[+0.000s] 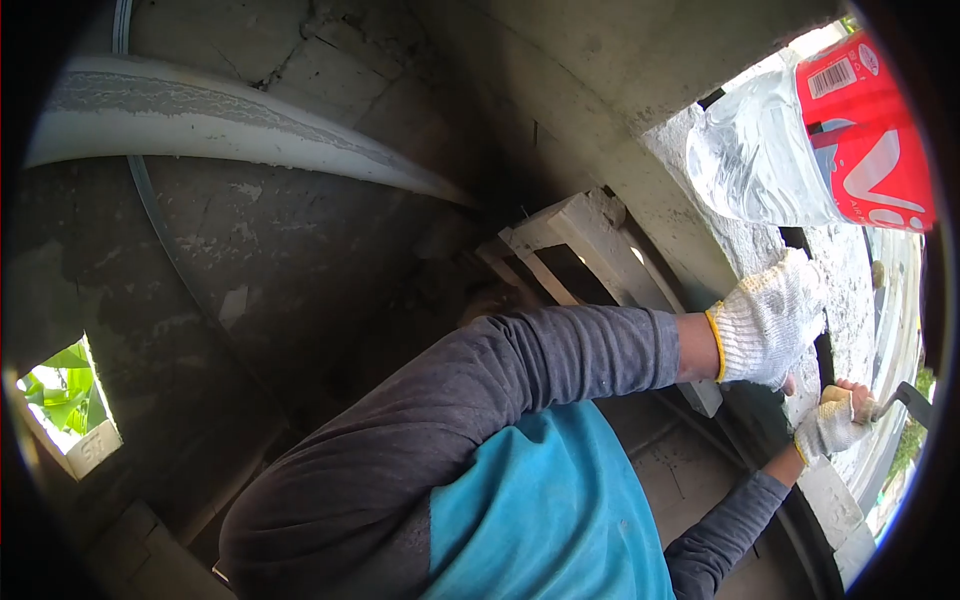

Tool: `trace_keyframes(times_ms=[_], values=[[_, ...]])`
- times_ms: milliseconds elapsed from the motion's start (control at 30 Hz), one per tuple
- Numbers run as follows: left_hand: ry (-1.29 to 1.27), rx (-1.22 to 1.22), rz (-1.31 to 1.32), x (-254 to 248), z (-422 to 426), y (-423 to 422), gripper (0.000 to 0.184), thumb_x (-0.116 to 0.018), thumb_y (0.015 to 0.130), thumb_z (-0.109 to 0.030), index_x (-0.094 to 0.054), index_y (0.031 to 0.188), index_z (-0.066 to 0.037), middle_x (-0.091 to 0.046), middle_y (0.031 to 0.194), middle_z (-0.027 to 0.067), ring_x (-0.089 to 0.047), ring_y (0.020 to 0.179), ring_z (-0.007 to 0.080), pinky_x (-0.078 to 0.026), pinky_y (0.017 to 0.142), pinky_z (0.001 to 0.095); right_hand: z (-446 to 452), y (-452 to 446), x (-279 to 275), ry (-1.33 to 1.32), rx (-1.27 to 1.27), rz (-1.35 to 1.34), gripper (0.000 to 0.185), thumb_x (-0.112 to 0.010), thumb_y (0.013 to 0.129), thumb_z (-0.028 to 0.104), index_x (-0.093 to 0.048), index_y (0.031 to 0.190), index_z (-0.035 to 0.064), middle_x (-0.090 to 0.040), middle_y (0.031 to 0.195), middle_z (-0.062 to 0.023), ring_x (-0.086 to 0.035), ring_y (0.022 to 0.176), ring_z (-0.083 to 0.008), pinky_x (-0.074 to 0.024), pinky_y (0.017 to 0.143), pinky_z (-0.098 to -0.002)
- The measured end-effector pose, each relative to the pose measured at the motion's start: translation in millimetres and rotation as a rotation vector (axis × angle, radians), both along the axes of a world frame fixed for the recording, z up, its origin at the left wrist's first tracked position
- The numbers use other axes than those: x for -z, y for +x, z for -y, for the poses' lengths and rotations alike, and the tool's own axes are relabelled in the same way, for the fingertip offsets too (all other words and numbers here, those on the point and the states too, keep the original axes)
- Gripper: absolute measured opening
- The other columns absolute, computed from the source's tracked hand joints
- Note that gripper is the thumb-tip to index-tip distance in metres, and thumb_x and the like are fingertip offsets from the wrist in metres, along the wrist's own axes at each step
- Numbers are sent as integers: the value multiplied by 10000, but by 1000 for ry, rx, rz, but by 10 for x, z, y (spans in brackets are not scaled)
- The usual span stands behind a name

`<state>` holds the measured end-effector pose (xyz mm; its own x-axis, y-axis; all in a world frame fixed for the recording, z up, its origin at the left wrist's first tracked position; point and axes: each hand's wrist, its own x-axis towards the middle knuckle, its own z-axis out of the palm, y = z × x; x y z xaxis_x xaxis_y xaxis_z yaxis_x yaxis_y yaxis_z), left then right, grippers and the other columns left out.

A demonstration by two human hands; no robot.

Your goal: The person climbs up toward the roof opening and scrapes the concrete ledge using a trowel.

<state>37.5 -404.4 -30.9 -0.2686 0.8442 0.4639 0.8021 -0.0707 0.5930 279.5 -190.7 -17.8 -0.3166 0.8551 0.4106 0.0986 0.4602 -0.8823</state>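
Observation:
My left hand (768, 322), in a white knitted glove with a yellow cuff, lies against the rough whitish ledge (846, 295). Its fingers look curled, a bare fingertip shows at its lower side, and whatever they may hold is hidden. Below and to the right, my right hand (832, 424), also gloved with bare fingertips showing, is closed around the handle of a tool with a dark, bent metal end (912, 402). The tool's exact kind is unclear. A clear plastic bottle with a red label (868, 140) lies above my left hand.
A pale frame with openings (590, 235) stands left of my left hand, below a concrete beam (560, 75). A thick white pipe (230, 120) crosses the dark wall at upper left. Green leaves show through a small opening (68, 395) at far left.

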Motion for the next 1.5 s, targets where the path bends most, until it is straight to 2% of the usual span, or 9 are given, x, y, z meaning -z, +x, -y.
trace_keyframes(times_ms=[267,400,467,767,1000,1033,1200,1400,1500], values=[[-38,20,-41,-38,-10,-33,788,-763,678,-693,-722,1127,-47,-640,1149,200,-579,1133,365,-392,1004,522,-156,37,48,-35,64,-4,269,-676,941,173,-532,1048,-28,-623,809,-124,-639,732,-211,-549,705,-348],[-25,-24,-107,-95,45,-59,769,-768,673,-697,-733,1105,-62,-644,1136,189,-577,1140,354,-399,993,510,-310,60,83,395,3,292,218,-624,961,205,-555,914,3,-611,738,-109,-621,681,-178,-521,614,-315],[-17,-21,-133,-94,30,-86,748,-758,681,-711,-739,1073,-73,-656,1162,158,-585,1119,322,-394,981,488,58,-225,-114,-208,-42,-252,225,-656,948,195,-560,833,28,-591,699,-88,-601,637,-161,-514,589,-309],[-399,204,-206,-515,-100,-402,740,-650,804,-743,-786,974,-36,-742,896,209,-730,875,365,-576,770,461,232,-429,-118,-15,142,-123,261,-748,896,209,-626,930,-19,-585,720,-62,-619,623,-159,-539,593,-288],[-269,86,-201,-437,-74,-326,742,-623,799,-780,-798,1008,-90,-754,956,188,-727,946,348,-561,865,470,286,-414,-101,-9,145,-132,382,-781,915,312,-640,994,-33,-644,794,-90,-648,657,-154,-567,644,-289],[-247,188,-83,-575,19,-352,558,-689,847,-536,-739,872,20,-704,917,251,-680,926,417,-527,824,512,284,-399,-96,-16,141,-104,407,-787,912,337,-640,996,-33,-651,808,-97,-661,680,-151,-572,652,-282],[-189,147,-177,-462,-26,-316,575,-716,815,-535,-736,894,34,-696,915,256,-673,942,419,-527,836,497,190,-317,-45,-48,101,-80,429,-799,902,350,-643,1003,-36,-665,813,-111,-681,704,-152,-570,641,-261],[-263,268,-100,-711,149,-389,582,-707,813,-572,-749,944,-6,-699,997,252,-667,984,415,-524,871,499,134,-276,-27,5,71,-73,378,-797,905,325,-658,994,-15,-661,780,-102,-654,650,-137,-528,586,-234],[-400,119,-199,-591,-12,-335,776,-626,779,-797,-791,1060,-93,-759,1037,178,-719,995,350,-549,914,459,65,-233,7,-59,32,-59,308,-775,914,268,-676,1034,2,-661,793,-101,-638,652,-136,-507,583,-240]])
